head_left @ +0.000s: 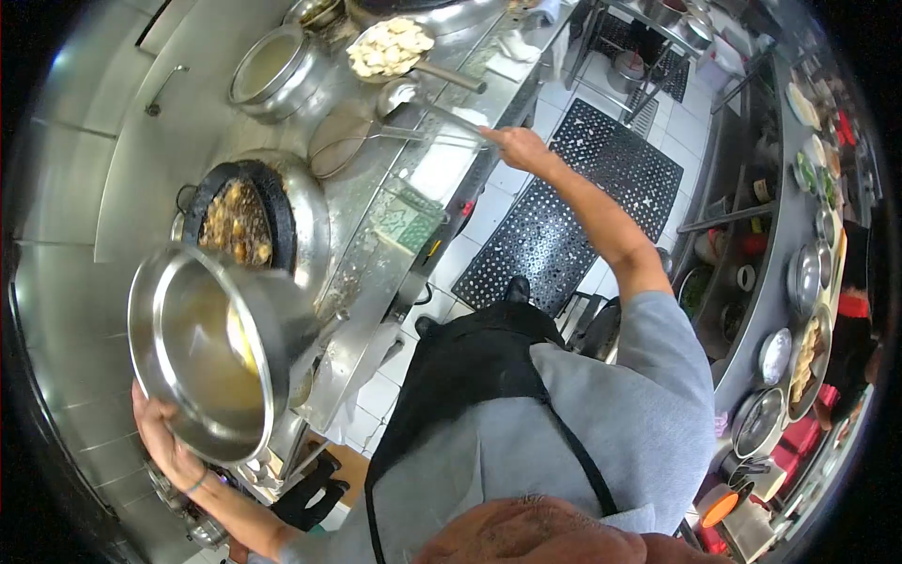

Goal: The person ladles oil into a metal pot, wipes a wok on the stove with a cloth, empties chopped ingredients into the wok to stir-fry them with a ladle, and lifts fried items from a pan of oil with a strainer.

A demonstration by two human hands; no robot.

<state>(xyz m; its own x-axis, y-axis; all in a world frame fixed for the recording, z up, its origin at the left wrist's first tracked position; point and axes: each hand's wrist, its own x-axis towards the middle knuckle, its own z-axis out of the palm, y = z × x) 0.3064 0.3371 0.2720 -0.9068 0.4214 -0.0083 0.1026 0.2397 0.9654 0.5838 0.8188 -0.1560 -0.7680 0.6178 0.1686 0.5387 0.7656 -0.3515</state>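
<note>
A large steel pot is tilted at the left, with some yellowish liquid inside, and my left hand grips its lower side. Just above the pot, a black wok holds bubbling brown food. My right hand is closed around the handle of a ladle, whose bowl is over the steel counter. Beside the ladle bowl lies a round wire strainer. Pale sliced food fills another handled strainer above it.
A steel pot of liquid stands at the upper left of the stove. A perforated black mat covers the tiled floor. On the right, a long counter bears bowls and trays; another person's dark clothing shows beyond it.
</note>
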